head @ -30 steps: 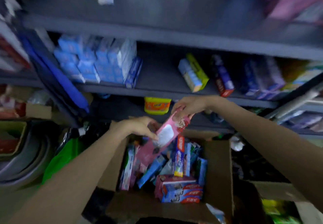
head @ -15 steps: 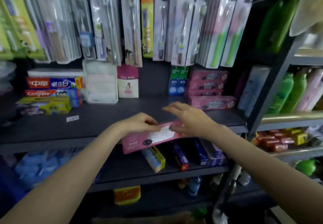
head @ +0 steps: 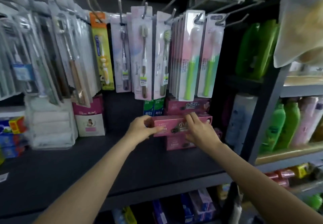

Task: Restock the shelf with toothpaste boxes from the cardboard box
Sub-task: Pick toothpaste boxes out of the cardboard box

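Two hands carry one pink toothpaste box (head: 174, 125) level, long side across, because that is how the matching boxes already lie in the pink stack (head: 181, 141) at the back of the shelf (head: 122, 167). We take that stack as our landmark. The box sits right at the stack's front face, on top of the lower box and below the upper box (head: 187, 105), so we judge it is being slid in as the next layer.

Our left hand (head: 139, 130) has its grip closed on the box's left end, thumb over the top edge and fingers curled on the front face, which steadies the end that overhangs left of the stack. Our right hand (head: 197, 132) lies over the box's right half with fingers fairly straight, pressing rather than clasping; we read that as a push to seat it square against its neighbours.

Green boxes (head: 154, 107) stand upright just left of the stack's upper part, and hanging toothbrush packs (head: 189, 55) drop close above it, so headroom looks tight and a flat, low entry makes sense. No cardboard box is in view here.
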Tool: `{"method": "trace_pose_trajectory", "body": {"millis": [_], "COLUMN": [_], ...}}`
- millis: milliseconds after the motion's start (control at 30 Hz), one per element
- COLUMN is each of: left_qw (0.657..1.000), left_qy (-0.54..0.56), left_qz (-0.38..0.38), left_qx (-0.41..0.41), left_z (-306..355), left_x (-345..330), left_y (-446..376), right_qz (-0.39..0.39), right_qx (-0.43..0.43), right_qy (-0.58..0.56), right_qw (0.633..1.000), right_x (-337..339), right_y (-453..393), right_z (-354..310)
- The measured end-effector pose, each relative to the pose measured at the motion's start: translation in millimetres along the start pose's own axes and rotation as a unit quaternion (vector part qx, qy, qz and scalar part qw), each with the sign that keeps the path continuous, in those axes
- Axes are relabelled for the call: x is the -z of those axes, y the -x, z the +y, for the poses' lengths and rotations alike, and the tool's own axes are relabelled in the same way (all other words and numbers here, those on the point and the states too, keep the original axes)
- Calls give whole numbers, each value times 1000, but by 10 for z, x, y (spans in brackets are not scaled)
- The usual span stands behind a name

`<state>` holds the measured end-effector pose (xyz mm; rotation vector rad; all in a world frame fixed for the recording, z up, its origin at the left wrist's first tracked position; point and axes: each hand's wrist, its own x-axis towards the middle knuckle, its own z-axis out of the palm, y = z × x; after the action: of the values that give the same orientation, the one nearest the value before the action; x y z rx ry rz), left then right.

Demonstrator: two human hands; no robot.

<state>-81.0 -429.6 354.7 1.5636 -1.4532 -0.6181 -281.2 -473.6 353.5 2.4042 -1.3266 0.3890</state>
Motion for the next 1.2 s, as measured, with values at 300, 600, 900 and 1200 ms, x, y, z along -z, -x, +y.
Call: {"method": "trace_pose_trajectory", "body": {"millis": [300, 600, 900, 1200], "left_qw": [999, 997, 996, 968], "left_qy": [-18, -36, -26, -92], "left_qz": [38, -18, 50, 141], "left_qx": [-4, 67, 66, -188], "left_z": [-83, -360, -372, -919], "left_x": [-531, -848, -848, -441], "left_y": [-759, -916, -808, 1164], "right_qz": [-54, -94, -55, 193], "right_qx": [-30, -49, -86, 202], "right_qy": [-44, -81, -43, -306], "right_qw": [997, 991, 994, 910], "right_x": [-634, -858, -785, -668], "right_y": [-556, -618, -580, 697], "right_z": [434, 416, 301, -758]}}
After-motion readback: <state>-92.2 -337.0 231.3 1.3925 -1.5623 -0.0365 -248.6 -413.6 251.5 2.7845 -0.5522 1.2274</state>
